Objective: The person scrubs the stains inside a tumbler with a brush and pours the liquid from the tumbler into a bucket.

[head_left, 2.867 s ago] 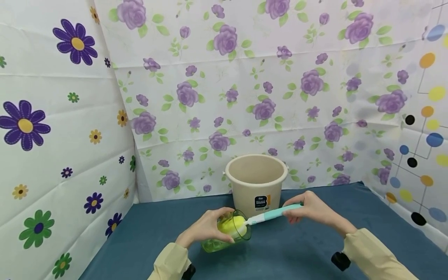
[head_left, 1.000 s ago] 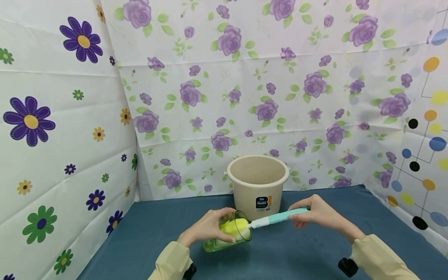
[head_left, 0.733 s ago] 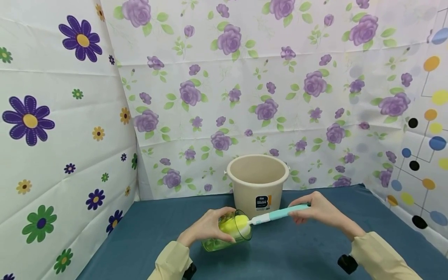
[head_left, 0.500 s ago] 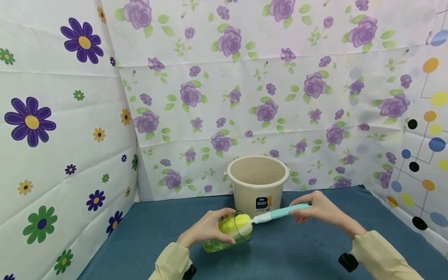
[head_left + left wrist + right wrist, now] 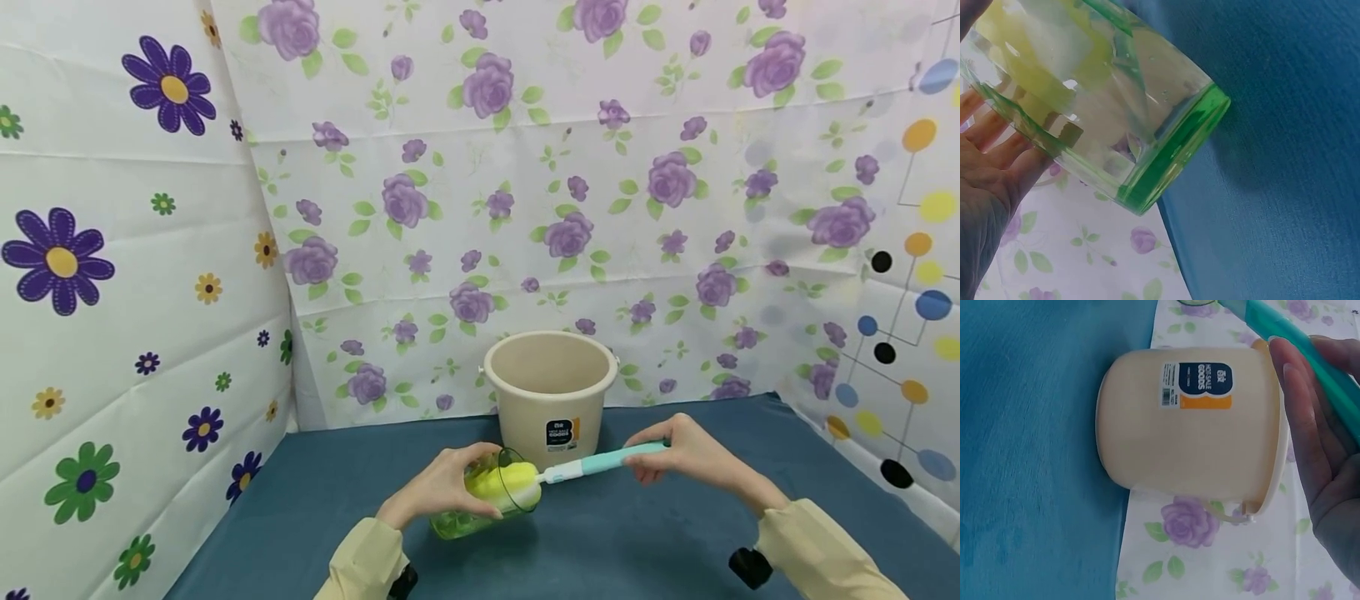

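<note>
My left hand [image 5: 444, 485] grips a clear green glass [image 5: 459, 523] round its side, tilted over with its mouth toward the right. In the left wrist view the thick green base of the glass [image 5: 1175, 153] shows, with the fingers curled behind it. A sponge brush, its yellow and white head [image 5: 517, 482] partly inside the mouth, has a white and turquoise handle [image 5: 611, 459]. My right hand [image 5: 686, 454] pinches the far end of that handle between thumb and fingers. The right wrist view shows the turquoise handle [image 5: 1300, 347] across the fingers.
A beige bucket [image 5: 551, 408] with a label stands just behind the glass on the blue tablecloth [image 5: 360, 492]. Flower-patterned sheets [image 5: 420, 250] hang close at the back and sides.
The brush has shifted slightly outward to the right, so more of its sponge head shows at the glass's mouth. The right hand moved right with it; the left hand stays nearly still.
</note>
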The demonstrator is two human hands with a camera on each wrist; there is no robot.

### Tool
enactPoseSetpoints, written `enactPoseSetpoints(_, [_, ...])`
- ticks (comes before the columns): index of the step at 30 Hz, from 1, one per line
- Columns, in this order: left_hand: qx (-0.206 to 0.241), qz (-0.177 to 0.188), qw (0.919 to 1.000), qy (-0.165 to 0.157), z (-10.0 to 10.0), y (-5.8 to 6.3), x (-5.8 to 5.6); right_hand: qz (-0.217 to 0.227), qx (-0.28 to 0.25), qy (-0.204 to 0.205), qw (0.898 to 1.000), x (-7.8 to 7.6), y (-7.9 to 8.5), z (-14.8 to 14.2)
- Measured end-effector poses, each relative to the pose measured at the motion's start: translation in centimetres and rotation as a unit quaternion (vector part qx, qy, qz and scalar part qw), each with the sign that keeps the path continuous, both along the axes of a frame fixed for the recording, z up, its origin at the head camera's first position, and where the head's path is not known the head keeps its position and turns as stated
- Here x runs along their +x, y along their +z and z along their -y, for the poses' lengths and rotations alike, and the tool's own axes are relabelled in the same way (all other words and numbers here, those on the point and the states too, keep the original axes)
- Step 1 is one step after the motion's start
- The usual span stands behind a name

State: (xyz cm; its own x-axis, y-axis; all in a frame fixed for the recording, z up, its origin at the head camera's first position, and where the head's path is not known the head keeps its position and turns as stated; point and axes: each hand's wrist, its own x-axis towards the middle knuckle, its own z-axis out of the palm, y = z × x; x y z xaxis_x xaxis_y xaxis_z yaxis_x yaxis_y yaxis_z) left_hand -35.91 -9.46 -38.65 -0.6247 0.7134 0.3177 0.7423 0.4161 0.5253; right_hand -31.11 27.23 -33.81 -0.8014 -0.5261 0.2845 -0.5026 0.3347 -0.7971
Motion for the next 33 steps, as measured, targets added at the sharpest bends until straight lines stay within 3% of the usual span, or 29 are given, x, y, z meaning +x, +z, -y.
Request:
enactPoseSetpoints(6, [-0.005,0.005,0.9999,0.009,0.0,0.0,0.0,-0.001,-0.011,0.014,1.000,1.6,1.6,1.1])
enactPoseSetpoints(10, [-0.003,0.006,0.9999,0.011,0.1,0.0,-0.1,-0.009,-0.018,0.016,1.000,1.6,1.8,1.2])
enactPoseSetpoints(22, [0.005,0.019,0.9998,0.002,0.0,0.0,-0.2,-0.026,-0.008,0.001,1.000,-0.6,1.2,-0.2])
enactPoseSetpoints(28, [0.007,0.022,0.9997,-0.003,0.0,0.0,-0.3,-0.031,0.004,-0.008,0.999,-0.7,1.3,-0.7])
enactPoseSetpoints(33, [0.002,0.020,0.9998,0.000,0.1,0.0,-0.3,-0.034,0.002,0.008,0.999,-0.6,1.2,-0.9])
